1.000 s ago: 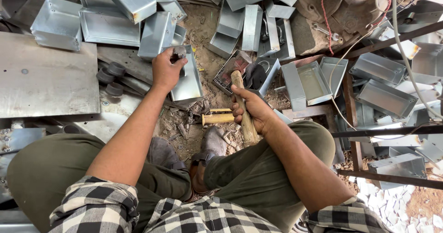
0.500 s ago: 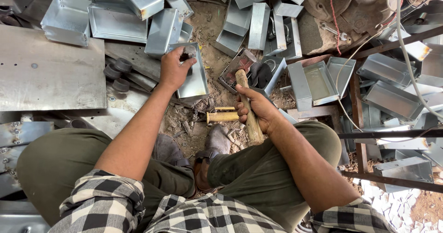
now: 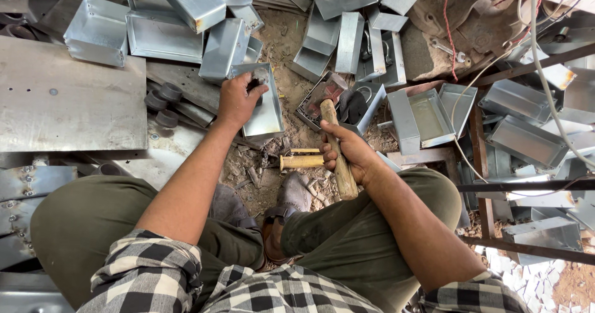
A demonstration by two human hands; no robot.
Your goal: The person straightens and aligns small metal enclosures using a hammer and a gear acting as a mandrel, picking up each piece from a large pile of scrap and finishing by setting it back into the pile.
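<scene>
My left hand (image 3: 238, 99) grips the rim of an open galvanised metal box (image 3: 265, 108) that rests on the dirt floor ahead of my knees. My right hand (image 3: 347, 152) is closed around the wooden handle of a hammer (image 3: 338, 149), which points away from me toward a small tray of tools (image 3: 325, 99). A second wooden-handled tool (image 3: 300, 162) lies on the ground just left of my right hand. I am squatting, with a sandalled foot (image 3: 291, 201) between my knees.
Several shiny metal boxes and trays (image 3: 186, 22) are piled across the far side. A flat steel sheet (image 3: 68, 102) lies at left. More boxes (image 3: 527, 139) sit at right behind rusty bars (image 3: 527, 186), with cables (image 3: 539, 52) above.
My left hand has kept hold of the metal box and shifted it slightly. My right hand with the hammer has stayed nearly still. The view has tilted a little.
</scene>
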